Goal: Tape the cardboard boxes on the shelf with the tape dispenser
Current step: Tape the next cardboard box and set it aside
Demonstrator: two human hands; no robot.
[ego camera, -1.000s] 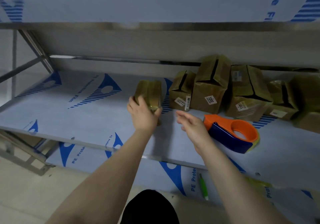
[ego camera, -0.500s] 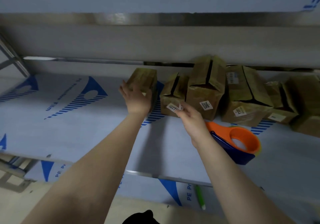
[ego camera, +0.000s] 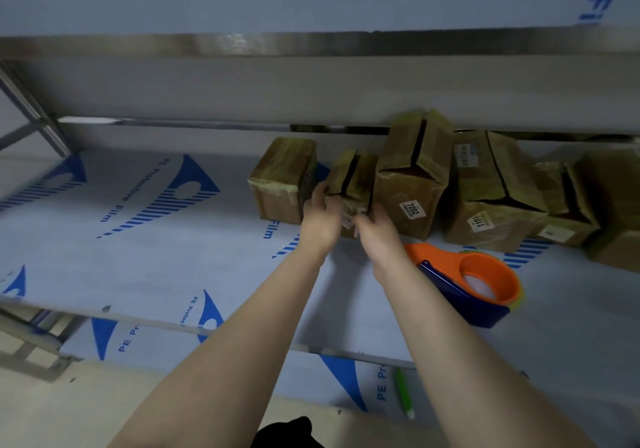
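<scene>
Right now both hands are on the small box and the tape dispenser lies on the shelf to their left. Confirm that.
Wrong side: the head view shows the tape dispenser lying on the shelf to their right. The left hand and right hand are indeed on the small box.

The shelf board (ego camera: 138, 257) wears a smooth white plastic film printed in blue, with a dull sheen, and the grey metal rail (ego camera: 311, 43) above it looks brushed and streaky. Along the shelf's back edge, the small brown cardboard box (ego camera: 360, 177) and its matt cardboard neighbours (ego camera: 408, 184) carry wrinkled, shiny yellowish tape and white paper labels (ego camera: 411, 209). In front of them the orange-and-navy tape dispenser (ego camera: 457, 293) is smooth, glossy plastic.
</scene>
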